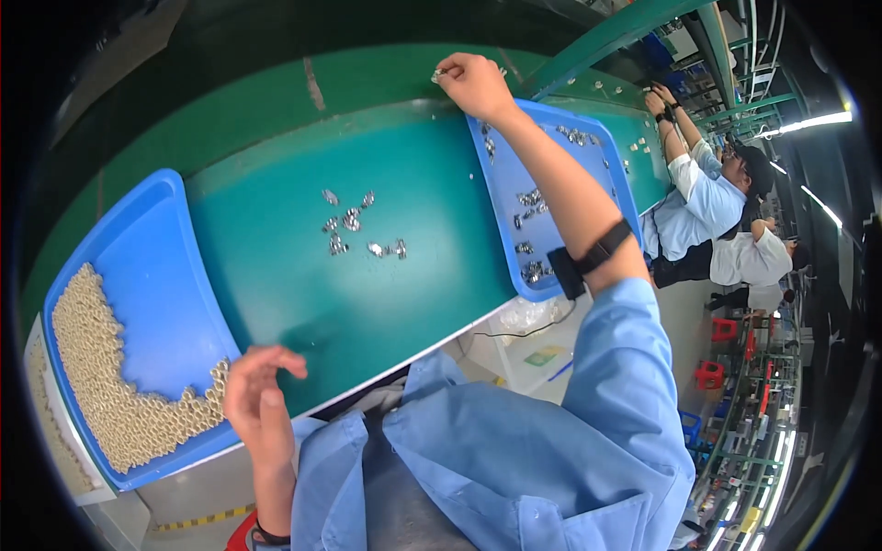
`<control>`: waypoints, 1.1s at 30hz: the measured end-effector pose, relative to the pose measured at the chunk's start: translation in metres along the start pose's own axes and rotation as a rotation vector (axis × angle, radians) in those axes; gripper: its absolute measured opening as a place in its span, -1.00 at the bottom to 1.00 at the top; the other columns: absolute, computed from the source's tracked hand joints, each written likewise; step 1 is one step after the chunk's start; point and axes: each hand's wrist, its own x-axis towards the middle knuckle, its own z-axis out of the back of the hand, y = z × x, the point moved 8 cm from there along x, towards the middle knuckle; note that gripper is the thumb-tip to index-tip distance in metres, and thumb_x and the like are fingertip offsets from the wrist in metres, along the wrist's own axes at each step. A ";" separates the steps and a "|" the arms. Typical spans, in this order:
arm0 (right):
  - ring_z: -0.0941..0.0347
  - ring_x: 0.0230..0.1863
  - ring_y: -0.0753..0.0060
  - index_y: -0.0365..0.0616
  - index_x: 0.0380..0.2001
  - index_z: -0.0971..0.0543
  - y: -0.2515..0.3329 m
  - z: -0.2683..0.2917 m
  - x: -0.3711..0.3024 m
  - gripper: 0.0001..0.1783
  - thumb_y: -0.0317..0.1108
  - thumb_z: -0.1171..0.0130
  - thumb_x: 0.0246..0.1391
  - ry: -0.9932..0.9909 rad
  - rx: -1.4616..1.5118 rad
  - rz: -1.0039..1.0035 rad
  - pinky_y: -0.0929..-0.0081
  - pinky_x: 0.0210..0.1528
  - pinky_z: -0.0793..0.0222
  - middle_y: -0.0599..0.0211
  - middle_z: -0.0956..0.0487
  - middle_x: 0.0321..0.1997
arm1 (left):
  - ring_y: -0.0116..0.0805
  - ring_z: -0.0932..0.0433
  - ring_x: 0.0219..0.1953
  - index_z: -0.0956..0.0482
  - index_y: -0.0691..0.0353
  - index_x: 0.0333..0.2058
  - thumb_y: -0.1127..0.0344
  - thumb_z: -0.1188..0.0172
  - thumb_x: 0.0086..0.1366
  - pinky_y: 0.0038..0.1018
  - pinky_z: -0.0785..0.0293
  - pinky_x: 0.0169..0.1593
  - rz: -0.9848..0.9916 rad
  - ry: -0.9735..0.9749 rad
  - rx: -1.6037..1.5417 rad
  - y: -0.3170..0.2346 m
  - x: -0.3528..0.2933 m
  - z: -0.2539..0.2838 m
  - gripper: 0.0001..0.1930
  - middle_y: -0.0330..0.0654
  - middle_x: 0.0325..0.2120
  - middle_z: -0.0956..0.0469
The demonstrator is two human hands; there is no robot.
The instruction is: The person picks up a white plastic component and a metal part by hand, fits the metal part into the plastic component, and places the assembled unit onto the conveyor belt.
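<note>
My right hand (473, 84) reaches past the far end of a blue tray (514, 266), over the green strip behind the mat. Its fingers are pinched together at a small pale and shiny part (438, 75), mostly hidden by the fingers. Beneath my right forearm, that tray bears scattered shiny metal parts (531, 199). Nearer to me, my left hand (262, 399) hovers by the corner of another blue tray (207, 303), fingers loosely bent and apart, holding nothing I can see. Many small cream-coloured ring-like pieces (101, 386) are heaped in this left tray.
Several shiny metal parts (352, 220) lie loose on the green mat (413, 174) between the trays. A green metal post (606, 41) slants up beyond the right tray. Farther right, a co-worker in a light blue shirt (694, 207) works along the same bench. Red stools (708, 375) stand behind.
</note>
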 end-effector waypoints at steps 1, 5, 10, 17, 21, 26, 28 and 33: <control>-0.71 -0.20 0.21 -0.22 -0.14 -0.73 -0.019 -0.007 0.018 -0.68 -0.26 -0.33 0.09 -0.007 -0.035 -0.048 0.34 -0.03 -0.59 0.20 -0.76 -0.29 | -0.24 -0.60 -0.21 -0.52 0.40 0.06 -0.09 -0.26 0.44 -0.33 -0.55 -0.08 0.019 -0.004 0.015 -0.002 -0.006 0.002 -0.42 0.01 -0.21 -0.63; -0.70 -0.17 0.14 -0.16 -0.09 -0.72 -0.078 -0.030 0.042 -0.60 -0.17 -0.38 0.04 0.034 -0.209 -0.083 0.26 0.00 -0.59 0.20 -0.76 -0.28 | -0.25 -0.59 -0.23 -0.56 0.41 -0.01 0.03 -0.28 0.43 -0.35 -0.55 -0.11 0.052 0.020 0.058 -0.013 -0.008 -0.004 -0.53 0.01 -0.23 -0.63; -0.69 -0.11 0.10 -0.12 0.05 -0.67 -0.046 -0.008 0.025 -0.47 -0.13 -0.41 0.02 -0.020 -0.301 0.007 0.20 -0.01 -0.59 0.17 -0.72 -0.16 | -0.23 -0.59 -0.24 -0.59 0.42 -0.07 0.15 -0.28 0.41 -0.36 -0.53 -0.15 0.006 0.135 0.140 -0.029 -0.008 -0.012 -0.62 0.03 -0.24 -0.62; -0.59 -0.19 0.11 -0.14 -0.02 -0.66 0.120 -0.009 -0.162 -0.64 -0.25 -0.31 0.15 0.437 -0.126 0.200 0.23 -0.11 -0.52 0.17 -0.64 -0.14 | -0.21 -0.59 -0.27 -0.61 0.42 -0.13 0.19 -0.26 0.41 -0.37 -0.51 -0.19 -0.067 0.080 0.164 -0.026 0.010 0.004 -0.67 0.05 -0.26 -0.62; -0.57 -0.22 0.10 -0.18 -0.10 -0.67 0.142 -0.020 -0.213 -0.73 -0.38 -0.34 0.12 0.236 0.068 0.248 0.27 -0.14 -0.51 0.18 -0.62 -0.18 | -0.21 -0.58 -0.28 -0.63 0.42 -0.17 0.20 -0.25 0.42 -0.38 -0.51 -0.20 -0.100 0.039 0.050 -0.031 0.019 0.001 -0.69 0.05 -0.26 -0.62; -0.59 -0.16 0.11 -0.27 -0.28 -0.69 0.135 -0.030 -0.221 -0.90 -0.57 -0.34 0.09 -0.006 0.242 0.252 0.33 -0.11 -0.51 0.15 -0.60 -0.18 | -0.22 -0.58 -0.27 -0.63 0.44 -0.18 0.30 -0.24 0.42 -0.38 -0.51 -0.16 -0.142 0.011 0.253 -0.052 0.008 0.015 -0.76 0.04 -0.25 -0.62; -0.58 -0.18 0.20 -0.30 -0.29 -0.68 0.128 -0.027 -0.224 -0.92 -0.58 -0.33 0.11 0.010 0.239 0.119 0.39 -0.12 -0.50 0.16 -0.59 -0.19 | -0.22 -0.57 -0.26 -0.63 0.44 -0.18 0.34 -0.24 0.41 -0.38 -0.51 -0.15 -0.142 -0.049 0.367 -0.060 0.001 0.039 -0.78 0.04 -0.25 -0.62; -0.56 -0.18 0.49 -0.34 -0.21 -0.68 0.108 -0.025 -0.231 -0.86 -0.63 -0.33 0.14 0.026 0.392 -0.069 0.56 -0.15 -0.47 0.26 -0.58 -0.17 | -0.27 -0.59 -0.23 -0.65 0.39 -0.16 0.46 -0.24 0.38 -0.40 -0.50 -0.10 -0.083 -0.384 0.755 -0.087 -0.017 0.100 -0.87 -0.03 -0.23 -0.63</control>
